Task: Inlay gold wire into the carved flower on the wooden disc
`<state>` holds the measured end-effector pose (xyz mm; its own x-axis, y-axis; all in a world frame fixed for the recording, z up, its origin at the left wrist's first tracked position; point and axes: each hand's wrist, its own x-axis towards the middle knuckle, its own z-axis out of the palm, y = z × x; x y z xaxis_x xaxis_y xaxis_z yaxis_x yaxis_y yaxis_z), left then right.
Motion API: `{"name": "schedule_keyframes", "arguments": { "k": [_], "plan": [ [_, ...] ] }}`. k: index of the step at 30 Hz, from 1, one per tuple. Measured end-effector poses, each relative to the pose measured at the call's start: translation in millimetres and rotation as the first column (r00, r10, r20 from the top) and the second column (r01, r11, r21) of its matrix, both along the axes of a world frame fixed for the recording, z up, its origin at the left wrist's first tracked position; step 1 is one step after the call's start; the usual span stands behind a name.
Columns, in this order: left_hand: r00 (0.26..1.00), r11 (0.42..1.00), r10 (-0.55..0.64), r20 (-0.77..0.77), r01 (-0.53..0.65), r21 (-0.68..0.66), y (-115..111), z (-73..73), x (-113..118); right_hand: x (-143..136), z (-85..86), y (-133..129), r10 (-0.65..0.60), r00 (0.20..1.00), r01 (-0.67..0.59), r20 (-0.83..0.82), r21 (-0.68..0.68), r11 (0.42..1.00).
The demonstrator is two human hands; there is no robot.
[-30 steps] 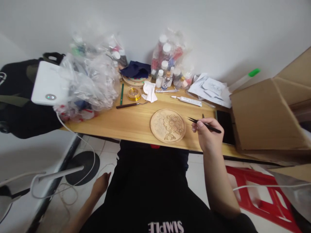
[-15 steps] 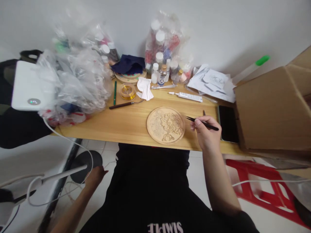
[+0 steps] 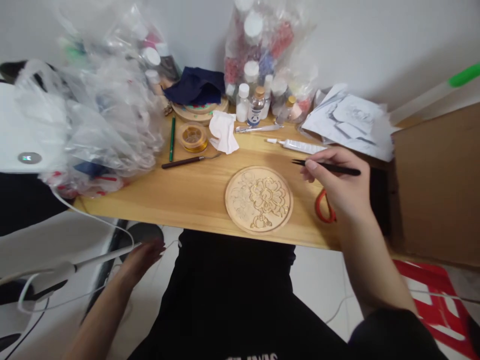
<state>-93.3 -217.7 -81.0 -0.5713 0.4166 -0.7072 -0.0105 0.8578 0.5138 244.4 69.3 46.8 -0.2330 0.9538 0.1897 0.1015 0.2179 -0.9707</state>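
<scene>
My right hand [image 3: 337, 180] holds black tweezers [image 3: 333, 168] above the table, their tips pointing left. Left of them lies a round wooden disc [image 3: 258, 199] with a flower pattern, partly outlined in gold wire. Red-orange scissor handles [image 3: 324, 207] show beside my right wrist, the rest hidden under the hand. My left hand [image 3: 144, 255] hangs below the table edge at the left, blurred; its fingers look loosely extended and nothing shows in them. A spool of gold wire [image 3: 193, 138] sits near a white tissue [image 3: 223, 132].
Plastic bags [image 3: 108, 115] fill the table's left end. Small bottles [image 3: 256, 106], a white tube [image 3: 304, 146] and papers [image 3: 348, 120] lie along the back. A cardboard box [image 3: 437, 185] stands at right. A dark-handled tool [image 3: 182, 162] and green pencil [image 3: 172, 139] lie left of centre.
My right hand has moved right and a little up with the tweezers, and the scissor handles now show. My left hand's fingers have loosened. The view has come closer to the table.
</scene>
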Motion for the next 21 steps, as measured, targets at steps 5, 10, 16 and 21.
{"name": "schedule_keyframes", "arguments": {
  "k": [5,10,16,21],
  "plan": [
    [0.993,0.942,0.012,0.121,-0.052,0.332,23,70.5,22,-5,-11.9,13,0.135,0.99,-0.133,0.047,-0.046,0.99],
    [0.916,0.659,-0.173,-0.363,0.381,0.649,79,115.4,84,-5,-27.0,8,0.115,0.989,-0.104,0.095,-0.111,0.988],
    [0.237,0.226,-0.334,-0.912,0.96,0.167,150,91.5,138,-6,-28.6,1,0.215,0.965,-0.204,0.153,-0.086,0.975],
    [0.187,0.125,-0.444,-0.876,0.981,0.146,165,79.2,140,-4,-30.2,2,0.31,0.911,-0.303,0.272,-0.071,0.951]
  ]
}}
